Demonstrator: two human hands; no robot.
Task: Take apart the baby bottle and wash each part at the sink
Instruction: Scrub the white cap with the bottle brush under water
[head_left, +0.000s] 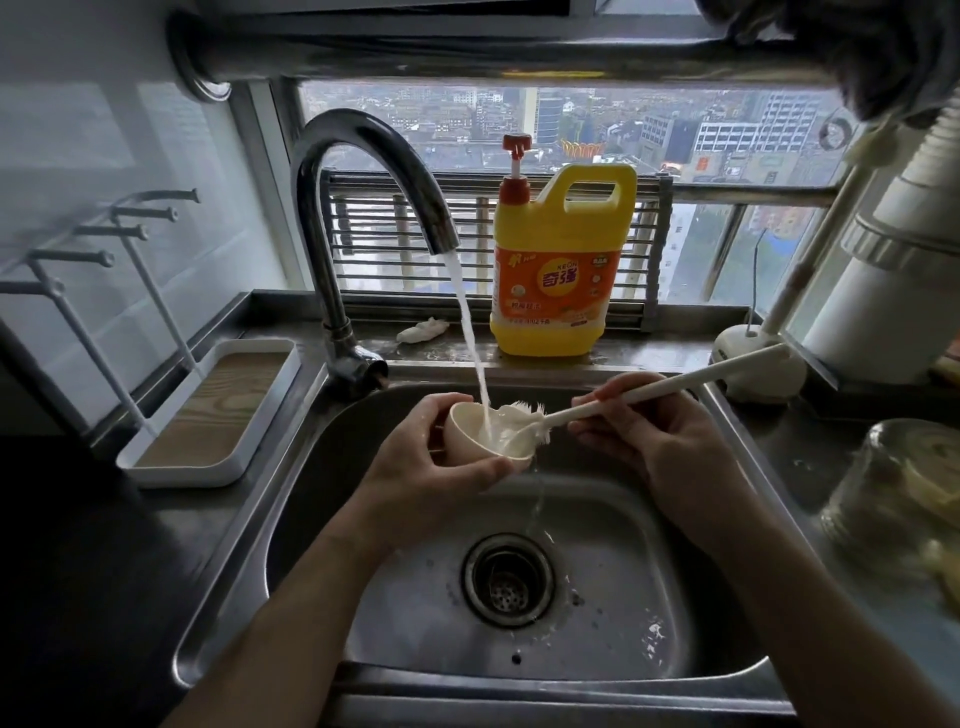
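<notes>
My left hand (421, 467) grips a cream cup-shaped bottle cap (470, 426) over the sink, its mouth turned up and to the right. Water from the faucet (363, 171) streams into the cap. My right hand (654, 431) holds a long cream bottle brush (675, 382) by its handle. The brush's white bristle head (522, 418) sits at the cap's mouth, under the stream. Water drips from the cap down toward the drain (508, 579).
The steel sink (639, 597) lies below my hands. A yellow dish soap jug (558, 260) with a pump stands on the ledge behind. A white drying rack with a tray (208, 415) is at the left. A clear glass jar (898, 493) and a white brush stand (758, 364) are at the right.
</notes>
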